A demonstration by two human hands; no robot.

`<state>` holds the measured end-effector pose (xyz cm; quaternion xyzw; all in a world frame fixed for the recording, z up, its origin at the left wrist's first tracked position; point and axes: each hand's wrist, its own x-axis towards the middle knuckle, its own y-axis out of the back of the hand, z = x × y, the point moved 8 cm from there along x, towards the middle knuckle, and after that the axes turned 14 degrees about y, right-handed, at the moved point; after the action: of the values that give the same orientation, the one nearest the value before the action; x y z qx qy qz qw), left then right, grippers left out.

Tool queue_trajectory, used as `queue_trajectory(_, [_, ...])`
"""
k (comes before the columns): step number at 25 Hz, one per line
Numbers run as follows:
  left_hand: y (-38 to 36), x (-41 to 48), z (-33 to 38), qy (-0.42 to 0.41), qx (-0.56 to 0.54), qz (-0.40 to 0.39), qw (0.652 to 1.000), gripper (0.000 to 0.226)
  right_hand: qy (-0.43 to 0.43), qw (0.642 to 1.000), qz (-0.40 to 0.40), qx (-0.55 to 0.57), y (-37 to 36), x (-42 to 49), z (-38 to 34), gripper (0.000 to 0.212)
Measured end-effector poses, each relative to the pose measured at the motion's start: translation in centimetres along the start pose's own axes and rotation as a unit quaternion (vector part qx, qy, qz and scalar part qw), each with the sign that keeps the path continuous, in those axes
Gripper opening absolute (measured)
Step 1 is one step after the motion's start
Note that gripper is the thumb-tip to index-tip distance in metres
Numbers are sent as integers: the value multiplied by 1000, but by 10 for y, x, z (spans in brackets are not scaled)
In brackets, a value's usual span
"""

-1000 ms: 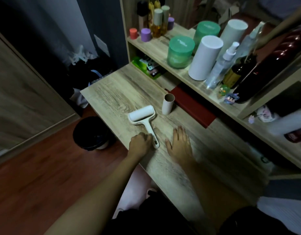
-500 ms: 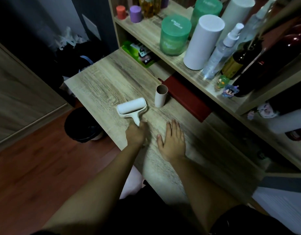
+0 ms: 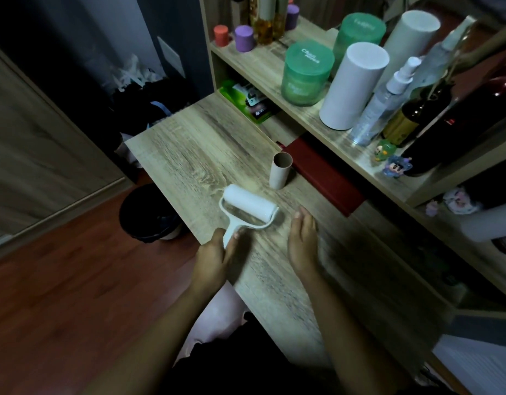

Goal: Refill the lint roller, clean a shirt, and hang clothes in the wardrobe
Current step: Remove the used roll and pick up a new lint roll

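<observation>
A white lint roller (image 3: 247, 210) is over the wooden desk (image 3: 189, 155), its roll end pointing away from me. My left hand (image 3: 214, 259) grips its handle near the desk's front edge. My right hand (image 3: 303, 242) lies a little to the right of the roller, fingers straight, flat on the desk and slightly blurred. An empty cardboard tube (image 3: 280, 173) stands upright just beyond the roller. Two white refill rolls (image 3: 353, 86) stand on the shelf above.
A dark red book (image 3: 328, 178) lies at the back of the desk under the shelf. Green jars (image 3: 306, 74), spray bottles (image 3: 385, 105) and dark bottles crowd the shelf. A black bin (image 3: 149, 213) sits on the wooden floor left of the desk, beside a wardrobe door (image 3: 32, 155).
My left hand has closed round the roller's handle and turned the roller so its head swings to the right. My right hand stayed on the desk.
</observation>
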<state>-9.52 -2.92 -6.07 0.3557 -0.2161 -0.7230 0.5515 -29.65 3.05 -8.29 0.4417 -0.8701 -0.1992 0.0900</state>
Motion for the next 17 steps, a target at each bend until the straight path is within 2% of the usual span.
queue_trajectory(3, [-5,-8,13,-22,44,-18,999,52,-69,984,-8,163,-11,-6,-25,55])
queue_trajectory(7, [-8,-27,35,-57,52,-59,995,49,-100,972,55,205,-6,-5,-34,40])
queue_trajectory(10, [6,-17,43,3,-101,-65,993,49,-86,971,105,196,8,-1,-38,29])
queue_trajectory(12, [14,3,43,44,-203,-54,977,36,-75,972,105,196,15,-2,-42,17])
queue_trajectory(15, [16,20,60,36,-260,-127,957,37,-66,974,85,198,19,-5,-48,11])
queue_trajectory(17, [17,24,69,11,-240,-170,956,35,-60,977,79,189,24,-7,-51,12])
